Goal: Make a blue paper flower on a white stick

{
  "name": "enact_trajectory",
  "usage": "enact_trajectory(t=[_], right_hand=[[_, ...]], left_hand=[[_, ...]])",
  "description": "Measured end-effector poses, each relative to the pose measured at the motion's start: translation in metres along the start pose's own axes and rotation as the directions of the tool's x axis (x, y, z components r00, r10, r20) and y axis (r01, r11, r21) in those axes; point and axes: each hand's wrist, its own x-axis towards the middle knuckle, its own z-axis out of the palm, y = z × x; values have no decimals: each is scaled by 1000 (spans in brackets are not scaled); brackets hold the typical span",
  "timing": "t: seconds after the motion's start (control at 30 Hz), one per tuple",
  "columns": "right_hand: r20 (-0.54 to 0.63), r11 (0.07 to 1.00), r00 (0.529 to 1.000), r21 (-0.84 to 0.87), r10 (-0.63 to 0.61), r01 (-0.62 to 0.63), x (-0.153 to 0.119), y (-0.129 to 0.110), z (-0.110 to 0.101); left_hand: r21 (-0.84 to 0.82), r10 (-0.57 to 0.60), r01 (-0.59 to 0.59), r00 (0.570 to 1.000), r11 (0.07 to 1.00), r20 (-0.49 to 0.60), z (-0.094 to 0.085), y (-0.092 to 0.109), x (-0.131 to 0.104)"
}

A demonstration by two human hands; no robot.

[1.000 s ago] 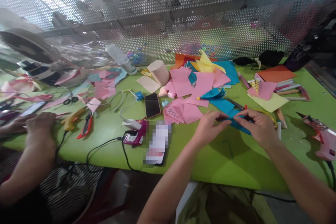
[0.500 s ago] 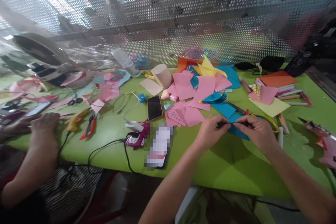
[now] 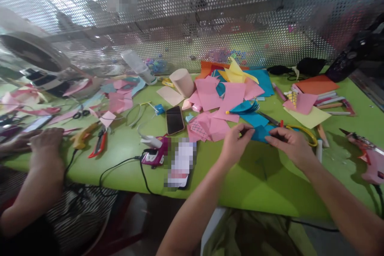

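A small blue paper piece (image 3: 260, 133) is held up between my two hands over the green table. The fingertips of my left hand (image 3: 239, 141) pinch its left edge. My right hand (image 3: 285, 141) pinches the right edge between thumb and fingers. Just behind lie more blue paper (image 3: 255, 119) and a fanned blue folded paper piece (image 3: 244, 107). Scissors with yellow handles (image 3: 310, 138) lie partly hidden behind my right hand. Pink paper sheets (image 3: 220, 128) are spread to the left of my hands.
Two phones, one dark (image 3: 175, 120), and a purple power strip (image 3: 154, 156) with cables lie left of my arms. A pink glue gun (image 3: 373, 164) is at the right. Another person's hand (image 3: 48, 140) rests far left near a yellow glue gun (image 3: 82, 136). Perforated metal rises behind.
My hands have moved slightly apart, and the blue paper between them now shows a wider flat face. The view has shifted a little.
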Motion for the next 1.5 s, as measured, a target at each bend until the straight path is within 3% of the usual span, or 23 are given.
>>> enact_trajectory(t=[0.13, 0.27, 0.43, 0.53, 0.8, 1.03, 1.3, 1.5], right_hand=[[-28, 997, 999, -66, -41, 39, -2, -3, 1], [-54, 994, 997, -94, -63, 57, -3, -3, 0], [48, 999, 998, -16, -35, 36, -1, -6, -2], [49, 997, 997, -49, -65, 67, -1, -8, -3], [4, 999, 999, 5, -46, 46, -2, 2, -6], [-73, 988, 985, -17, -156, 155, -3, 0, -4], [-156, 992, 980, -26, -126, 124, -4, -4, -3], [-63, 993, 991, 6, -119, 120, -6, -6, -2]], left_hand=[[-46, -15, 16, 1000, 999, 7, -1, 0, 1], [21, -15, 14, 998, 1000, 63, 0, 2, 0], [-81, -79, 87, 993, 993, 92, 2, -2, -1], [-57, -100, 106, 990, 993, 104, 3, -2, -2], [161, 6, -29, 990, 987, 139, -1, 7, -6], [357, 123, -192, 970, 914, 208, 2, 9, -6], [257, 122, -172, 972, 951, 199, 1, 8, -7], [304, 137, -203, 965, 931, 225, 2, 6, -6]])
